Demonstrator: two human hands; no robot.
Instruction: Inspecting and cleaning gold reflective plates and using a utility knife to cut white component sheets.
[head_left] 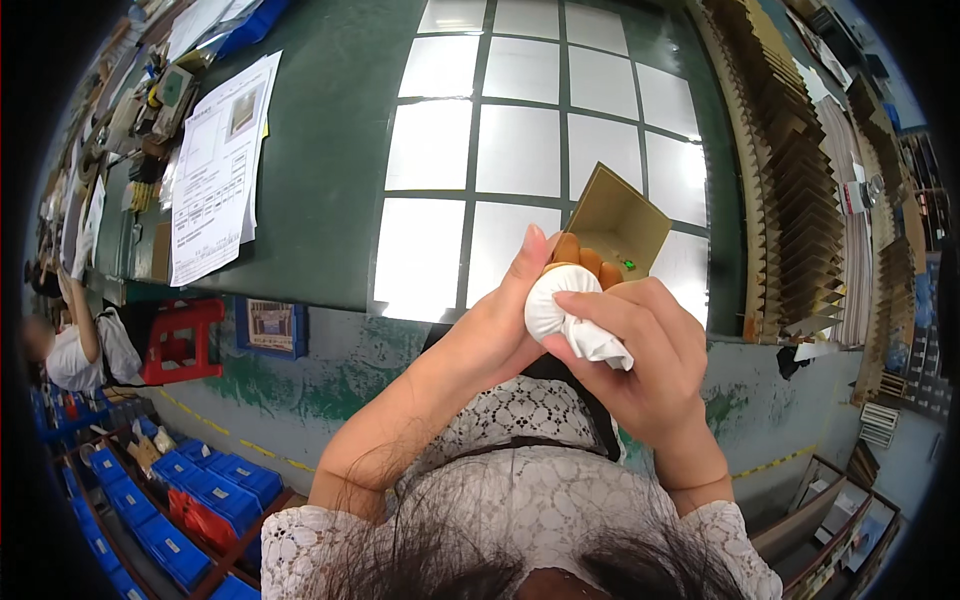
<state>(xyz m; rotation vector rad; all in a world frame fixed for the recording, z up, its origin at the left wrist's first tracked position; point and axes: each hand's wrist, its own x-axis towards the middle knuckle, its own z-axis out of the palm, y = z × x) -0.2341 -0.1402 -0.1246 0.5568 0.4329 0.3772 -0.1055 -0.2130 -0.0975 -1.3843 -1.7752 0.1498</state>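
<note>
Both hands (590, 330) wrap white cloth bundle (562, 305), small carton (618, 225) behind.

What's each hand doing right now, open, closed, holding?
Left hand: closed around the white cloth bundle, thumb up.
Right hand: closed on the same bundle, fingers pinching its loose end.

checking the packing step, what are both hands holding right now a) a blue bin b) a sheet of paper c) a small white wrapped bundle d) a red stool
c: the left hand and right hand both close around a small white wrapped bundle, held above the green table.
</note>
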